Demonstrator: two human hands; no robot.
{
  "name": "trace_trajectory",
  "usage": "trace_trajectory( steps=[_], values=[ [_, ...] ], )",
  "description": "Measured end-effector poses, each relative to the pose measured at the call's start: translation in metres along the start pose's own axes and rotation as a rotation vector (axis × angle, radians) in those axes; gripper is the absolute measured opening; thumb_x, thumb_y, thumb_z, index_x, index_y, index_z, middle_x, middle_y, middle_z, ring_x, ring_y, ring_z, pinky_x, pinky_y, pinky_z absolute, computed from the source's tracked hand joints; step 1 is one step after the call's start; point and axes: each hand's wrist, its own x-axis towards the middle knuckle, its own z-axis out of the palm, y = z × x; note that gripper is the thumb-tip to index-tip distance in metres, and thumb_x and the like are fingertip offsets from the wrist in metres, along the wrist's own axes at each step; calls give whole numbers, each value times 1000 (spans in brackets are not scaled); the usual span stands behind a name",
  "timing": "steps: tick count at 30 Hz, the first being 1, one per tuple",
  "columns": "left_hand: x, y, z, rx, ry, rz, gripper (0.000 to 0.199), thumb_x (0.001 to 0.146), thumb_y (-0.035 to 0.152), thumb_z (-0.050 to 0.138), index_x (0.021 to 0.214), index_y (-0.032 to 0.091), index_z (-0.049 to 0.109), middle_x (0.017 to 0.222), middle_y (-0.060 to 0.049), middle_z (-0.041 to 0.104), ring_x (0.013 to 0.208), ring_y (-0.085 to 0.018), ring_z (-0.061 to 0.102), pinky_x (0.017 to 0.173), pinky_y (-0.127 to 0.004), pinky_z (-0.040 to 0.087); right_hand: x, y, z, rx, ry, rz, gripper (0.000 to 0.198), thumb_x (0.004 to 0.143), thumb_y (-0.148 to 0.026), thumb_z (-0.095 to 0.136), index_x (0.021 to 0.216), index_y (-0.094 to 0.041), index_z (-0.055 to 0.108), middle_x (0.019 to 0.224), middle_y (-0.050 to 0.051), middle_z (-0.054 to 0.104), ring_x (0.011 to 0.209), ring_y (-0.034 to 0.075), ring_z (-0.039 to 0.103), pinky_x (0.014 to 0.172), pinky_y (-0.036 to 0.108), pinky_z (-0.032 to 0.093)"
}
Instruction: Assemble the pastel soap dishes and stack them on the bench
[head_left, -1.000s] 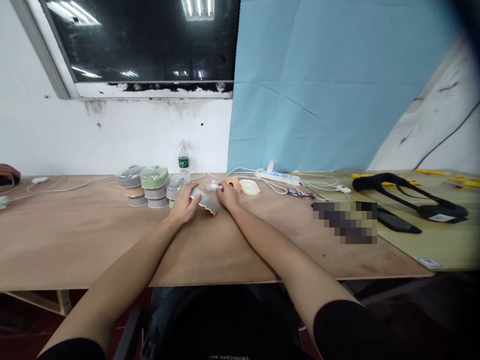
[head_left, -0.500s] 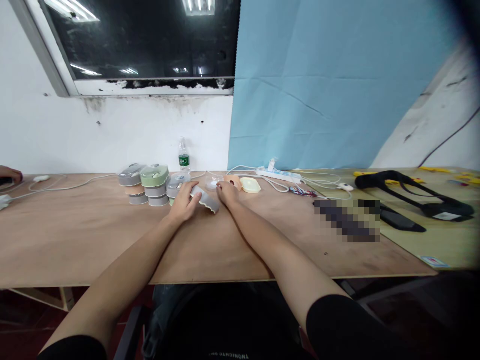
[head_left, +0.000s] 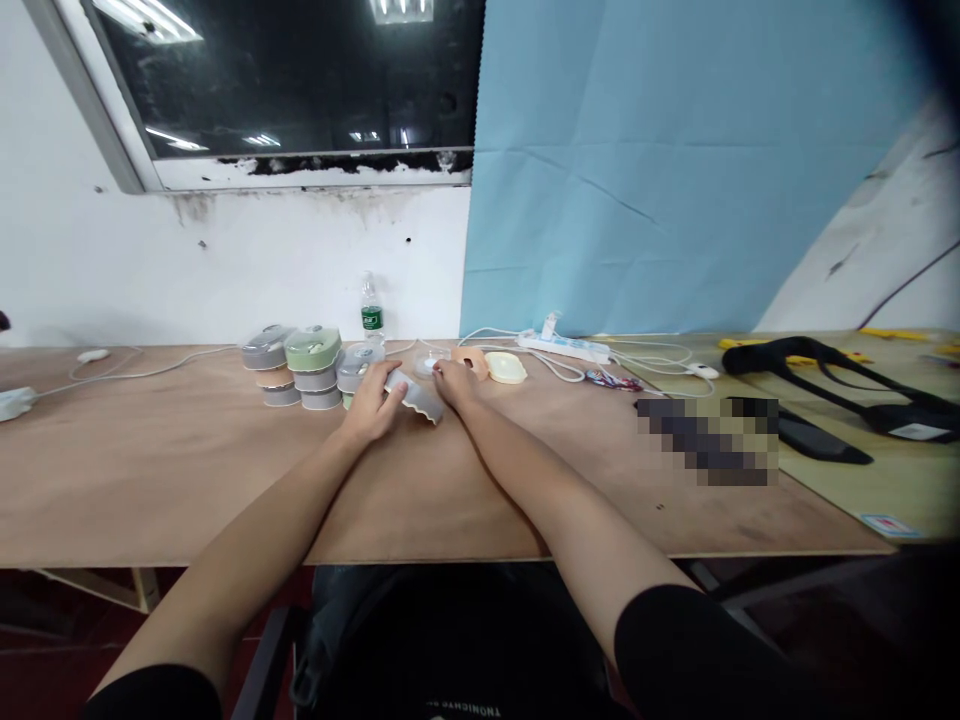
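Observation:
My left hand [head_left: 373, 402] is closed on a grey scalloped-edge piece [head_left: 418, 399], its thumb lying along the near side. The piece is tilted, with its wavy edge toward me. My right hand [head_left: 454, 382] reaches the table just to its right. Its fingers are curled together at a clear plastic piece [head_left: 430, 361], and what they pinch is hidden. Behind that hand are an orange piece with a cut-out [head_left: 471, 358] and a pale yellow shallow piece [head_left: 506, 368]. Stacked round boxes in grey [head_left: 361, 366] and green [head_left: 313, 348] stand left of my left hand.
A water bottle [head_left: 372, 316] stands by the wall. Behind the yellow piece lie a white power strip [head_left: 564, 346] and its cables. To the right are a black frame-like object [head_left: 847, 395] and a dark flat object [head_left: 821, 438]. White cable [head_left: 150, 364] runs along the left.
Both hands keep nearly the same pose and place. The view has shifted slightly, and another person's hand at the far left has gone out of sight.

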Motion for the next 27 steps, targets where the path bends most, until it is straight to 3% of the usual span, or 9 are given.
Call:
trace_trajectory(
  steps=[10,15,20,24,27],
  values=[
    [0,0,0,-10,-4,-16,44,95,45,38,128,17,45,125,-13,52,120,-24,47,102,-42,40,-6,-3,-4,72,9,-18,36,92,-29,45,125,-22,56,117,10,66,105,24,60,86,32,44],
    [-1,1,1,9,-56,-22,58,88,53,50,134,18,40,130,-14,48,125,-28,44,105,-46,37,-26,-2,-20,339,13,-101,40,95,-40,42,127,-20,54,97,6,70,92,20,63,82,28,44],
    [-2,2,4,26,-93,-73,70,82,56,59,137,18,37,135,-15,46,128,-29,43,106,-46,37,-53,8,-37,591,-77,-261,52,97,-51,28,116,-15,61,101,7,69,92,17,62,82,27,44],
    [-4,-3,6,15,-98,-151,72,85,56,54,142,17,31,141,-17,43,131,-30,42,107,-48,36,-61,10,-43,556,-209,-383,50,88,-56,49,116,-17,64,104,6,68,91,19,61,80,27,43],
    [-4,-9,6,10,-93,-183,73,85,56,53,143,16,30,141,-18,43,131,-31,42,107,-48,35,-58,9,-41,588,-233,-340,49,86,-57,52,112,-17,66,95,4,69,82,17,60,72,25,42]
  ],
)
